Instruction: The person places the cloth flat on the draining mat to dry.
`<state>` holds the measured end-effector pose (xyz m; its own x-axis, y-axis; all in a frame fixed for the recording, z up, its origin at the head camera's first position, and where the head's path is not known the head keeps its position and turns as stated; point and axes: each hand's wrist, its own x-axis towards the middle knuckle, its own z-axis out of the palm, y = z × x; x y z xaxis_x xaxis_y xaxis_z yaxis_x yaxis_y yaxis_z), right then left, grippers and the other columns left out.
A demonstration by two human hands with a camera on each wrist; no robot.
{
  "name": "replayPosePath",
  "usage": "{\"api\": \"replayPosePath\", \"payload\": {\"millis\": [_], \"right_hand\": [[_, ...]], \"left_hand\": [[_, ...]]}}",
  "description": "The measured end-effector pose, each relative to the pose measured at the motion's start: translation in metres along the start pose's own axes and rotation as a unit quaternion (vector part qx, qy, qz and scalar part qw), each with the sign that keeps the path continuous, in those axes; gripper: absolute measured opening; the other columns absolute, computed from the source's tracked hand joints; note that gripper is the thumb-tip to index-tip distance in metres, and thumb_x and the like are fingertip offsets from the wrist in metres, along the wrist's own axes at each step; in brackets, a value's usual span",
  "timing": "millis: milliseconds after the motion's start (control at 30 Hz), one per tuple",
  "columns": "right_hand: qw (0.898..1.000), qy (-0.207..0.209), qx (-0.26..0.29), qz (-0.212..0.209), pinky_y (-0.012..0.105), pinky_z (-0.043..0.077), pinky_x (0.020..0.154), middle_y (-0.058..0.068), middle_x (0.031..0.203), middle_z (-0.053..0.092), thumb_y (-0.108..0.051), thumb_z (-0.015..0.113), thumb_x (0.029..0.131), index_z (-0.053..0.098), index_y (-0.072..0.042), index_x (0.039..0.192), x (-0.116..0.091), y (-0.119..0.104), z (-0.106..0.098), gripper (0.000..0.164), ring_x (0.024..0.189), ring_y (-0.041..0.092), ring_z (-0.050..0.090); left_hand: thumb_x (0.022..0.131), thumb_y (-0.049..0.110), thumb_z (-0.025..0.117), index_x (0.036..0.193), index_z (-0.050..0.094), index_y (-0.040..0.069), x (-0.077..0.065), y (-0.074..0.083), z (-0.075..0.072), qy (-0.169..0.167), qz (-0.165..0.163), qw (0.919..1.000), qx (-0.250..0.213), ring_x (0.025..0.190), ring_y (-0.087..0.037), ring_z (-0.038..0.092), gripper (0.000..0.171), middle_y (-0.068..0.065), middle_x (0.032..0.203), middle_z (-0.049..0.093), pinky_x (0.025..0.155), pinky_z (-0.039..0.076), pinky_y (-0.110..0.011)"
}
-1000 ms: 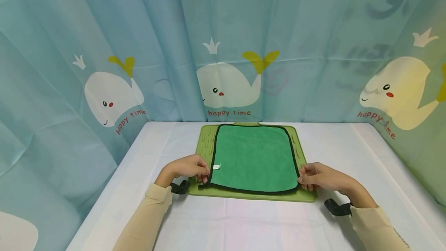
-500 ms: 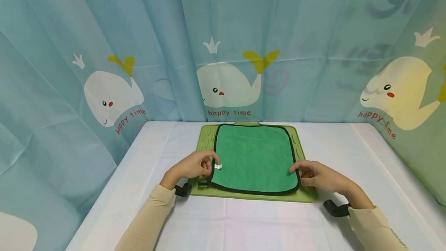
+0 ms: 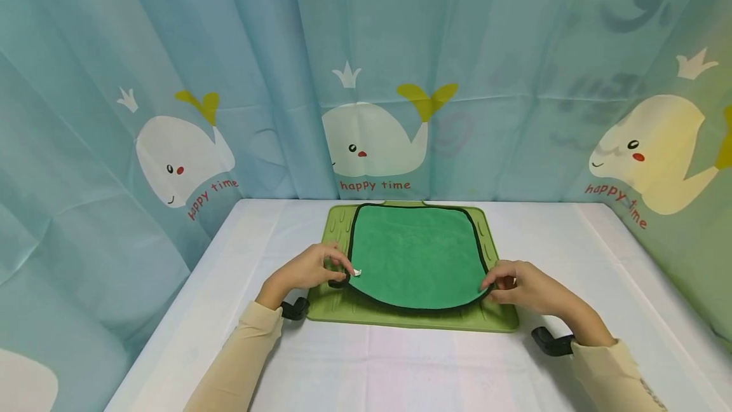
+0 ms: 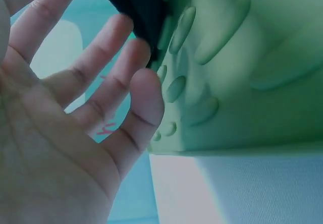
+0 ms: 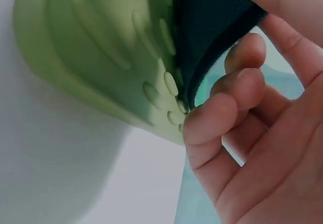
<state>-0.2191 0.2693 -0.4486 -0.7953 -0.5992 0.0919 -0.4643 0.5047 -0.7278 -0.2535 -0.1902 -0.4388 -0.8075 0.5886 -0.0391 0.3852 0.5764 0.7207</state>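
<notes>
A green cloth point(image 3: 417, 253) with a black border lies over a lighter green board point(image 3: 372, 316), its near edge raised and bowed. My left hand point(image 3: 313, 267) pinches the near left corner beside a small white tag point(image 3: 357, 273). At the near right corner my right hand point(image 3: 526, 285) pinches the cloth between thumb and fingers. In the left wrist view the cloth's dark underside point(image 4: 144, 12) hangs above the board, and the other fingers are loosely bent. The right wrist view shows the lifted dark cloth point(image 5: 212, 27) at the thumb and index finger, with the board's raised bumps below.
A white-covered table point(image 3: 434, 367) lies under the board. Behind it and along the sides hangs a blue curtain point(image 3: 492, 81) with printed whales. Black straps with a dark piece point(image 3: 551, 341) sit at both wrists.
Both hands have shifted their fingers onto the cloth's near corners and taken hold. The near edge has risen off the board, baring more of the board in front.
</notes>
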Motion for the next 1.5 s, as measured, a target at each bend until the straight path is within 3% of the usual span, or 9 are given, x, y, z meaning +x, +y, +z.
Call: {"api": "replayPosePath", "payload": {"millis": [167,300,500,900,1033,1167,1333,1433,1500], "right_hand": [[0.999,-0.028,0.025,0.015,0.023,0.042,0.059,-0.002,0.087,0.067,-0.009,0.073,0.093,0.076,-0.011,0.101,-0.0013,0.0040,-0.0024,0.009,0.069,0.001,0.047],[0.996,-0.061,0.048,0.044,0.023,0.041,0.059,-0.001,0.087,0.068,-0.012,0.070,0.096,0.076,-0.009,0.105,-0.0009,0.0048,-0.0034,0.011,0.068,0.000,0.047],[0.993,-0.090,0.054,0.062,0.023,0.041,0.062,-0.001,0.088,0.067,-0.015,0.068,0.099,0.075,-0.006,0.107,-0.0015,0.0056,-0.0043,0.014,0.071,0.000,0.047],[0.985,-0.132,0.095,0.052,0.024,0.041,0.058,-0.007,0.076,0.060,-0.014,0.067,0.099,0.073,-0.002,0.108,-0.0041,0.0081,-0.0039,0.015,0.065,0.000,0.047],[0.981,-0.149,0.110,0.053,0.025,0.041,0.057,-0.006,0.077,0.061,-0.013,0.066,0.100,0.072,-0.001,0.109,-0.0057,0.0075,-0.0054,0.016,0.065,0.000,0.048],[0.979,-0.152,0.116,0.069,0.026,0.037,0.054,-0.003,0.073,0.053,-0.017,0.059,0.104,0.072,-0.001,0.103,-0.0051,0.0061,-0.0051,0.020,0.060,0.002,0.041],[0.982,-0.136,0.107,0.081,0.025,0.034,0.050,-0.002,0.069,0.047,-0.021,0.056,0.106,0.071,-0.003,0.093,-0.0035,0.0067,-0.0020,0.027,0.056,0.003,0.038],[0.984,-0.128,0.099,0.068,0.024,0.036,0.052,-0.006,0.070,0.050,-0.019,0.060,0.104,0.073,-0.004,0.093,-0.0031,0.0081,-0.0005,0.022,0.058,0.000,0.040],[0.986,-0.126,0.097,0.056,0.024,0.038,0.053,-0.006,0.071,0.055,-0.017,0.064,0.102,0.074,-0.004,0.095,-0.0033,0.0087,0.0000,0.018,0.060,0.000,0.043]], "left_hand": [[0.086,-0.016,0.066,0.101,0.080,0.015,0.0001,-0.0044,-0.0028,0.000,0.026,0.9996,-0.009,0.111,-0.027,0.060,0.037,-0.014,0.135,0.061,0.083,0.053,-0.032],[0.086,-0.015,0.069,0.102,0.079,0.006,-0.0003,-0.0061,-0.0030,-0.025,0.029,0.9980,-0.049,0.099,-0.019,0.068,0.028,-0.017,0.121,0.072,0.084,0.059,-0.030],[0.082,-0.026,0.057,0.102,0.078,0.002,-0.0007,-0.0064,-0.0038,-0.044,0.002,0.9955,-0.084,0.095,-0.019,0.070,0.041,-0.017,0.113,0.073,0.081,0.061,-0.028],[0.089,-0.010,0.069,0.100,0.080,0.007,-0.0043,-0.0060,-0.0082,-0.074,0.037,0.9965,-0.012,0.110,-0.028,0.070,0.023,-0.016,0.124,0.072,0.079,0.055,-0.024],[0.091,-0.003,0.073,0.100,0.080,0.007,-0.0063,-0.0042,-0.0081,-0.091,0.024,0.9953,-0.021,0.114,-0.030,0.069,0.015,-0.018,0.129,0.069,0.083,0.056,-0.025],[0.092,0.017,0.077,0.096,0.081,0.012,-0.0077,-0.0035,-0.0066,-0.090,-0.002,0.9956,-0.026,0.113,-0.027,0.069,0.007,-0.015,0.131,0.069,0.090,0.055,-0.032],[0.099,0.030,0.069,0.082,0.076,0.007,-0.0064,-0.0059,-0.0052,-0.088,0.010,0.9960,-0.010,0.124,-0.029,0.063,0.030,-0.010,0.130,0.070,0.095,0.051,-0.036],[0.104,0.029,0.061,0.081,0.073,0.000,-0.0054,-0.0070,-0.0047,-0.089,0.021,0.9956,-0.019,0.126,-0.031,0.061,0.039,-0.013,0.128,0.070,0.097,0.050,-0.035],[0.108,0.029,0.053,0.092,0.077,0.000,-0.0049,-0.0070,-0.0045,-0.088,0.018,0.9955,-0.030,0.124,-0.032,0.062,0.041,-0.015,0.126,0.071,0.096,0.051,-0.034]]}}
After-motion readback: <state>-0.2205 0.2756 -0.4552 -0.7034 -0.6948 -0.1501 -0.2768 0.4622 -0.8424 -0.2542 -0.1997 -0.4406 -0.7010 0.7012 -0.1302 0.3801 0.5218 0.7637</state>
